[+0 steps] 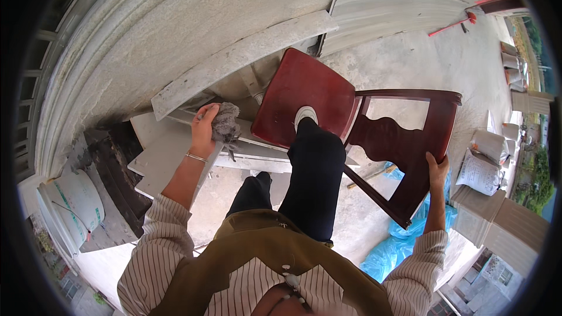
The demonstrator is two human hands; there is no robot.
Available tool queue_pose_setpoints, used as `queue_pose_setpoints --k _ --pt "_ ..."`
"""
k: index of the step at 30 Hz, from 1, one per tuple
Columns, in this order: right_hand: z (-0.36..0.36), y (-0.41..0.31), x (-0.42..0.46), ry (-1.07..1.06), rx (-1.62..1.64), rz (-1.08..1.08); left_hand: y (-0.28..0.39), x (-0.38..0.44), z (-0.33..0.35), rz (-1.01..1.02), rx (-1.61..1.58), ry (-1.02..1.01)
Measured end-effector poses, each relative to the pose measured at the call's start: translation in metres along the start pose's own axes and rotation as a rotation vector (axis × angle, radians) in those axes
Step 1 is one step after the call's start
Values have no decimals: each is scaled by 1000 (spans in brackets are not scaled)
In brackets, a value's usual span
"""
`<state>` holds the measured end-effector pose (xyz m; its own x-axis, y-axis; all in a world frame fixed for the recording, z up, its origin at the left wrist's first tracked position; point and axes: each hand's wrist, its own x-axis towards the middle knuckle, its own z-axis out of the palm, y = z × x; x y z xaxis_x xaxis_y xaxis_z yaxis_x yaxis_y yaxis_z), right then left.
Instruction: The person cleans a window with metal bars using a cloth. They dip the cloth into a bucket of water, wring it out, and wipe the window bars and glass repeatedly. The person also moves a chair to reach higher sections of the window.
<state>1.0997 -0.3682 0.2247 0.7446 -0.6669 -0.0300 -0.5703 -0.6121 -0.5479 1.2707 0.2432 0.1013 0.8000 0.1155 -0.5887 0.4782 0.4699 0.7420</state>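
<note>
A dark red wooden chair is before me, its seat to the left and its openwork backrest to the right. My right hand grips the top rail of the backrest. In my left hand is a crumpled grey cloth, held left of the seat. One of my feet, in a white shoe, rests on the seat. The chair's legs are hidden beneath it.
Pale boards lie left of the chair, and a long plank leans along the wall. A white bucket stands at far left. Blue plastic sheeting is on the floor at lower right. Filled sacks stand further right.
</note>
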Motion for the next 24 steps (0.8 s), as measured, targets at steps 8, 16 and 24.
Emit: queue_pose_setpoints --k 8,16,24 --pt "2 -25 -23 16 -17 216 164 16 152 -433 401 -126" --pt "8 -31 -26 -19 15 297 187 2 280 -488 22 -91" --pt "-8 -48 -10 -499 -186 688 259 -54 373 -535 -138 -189"
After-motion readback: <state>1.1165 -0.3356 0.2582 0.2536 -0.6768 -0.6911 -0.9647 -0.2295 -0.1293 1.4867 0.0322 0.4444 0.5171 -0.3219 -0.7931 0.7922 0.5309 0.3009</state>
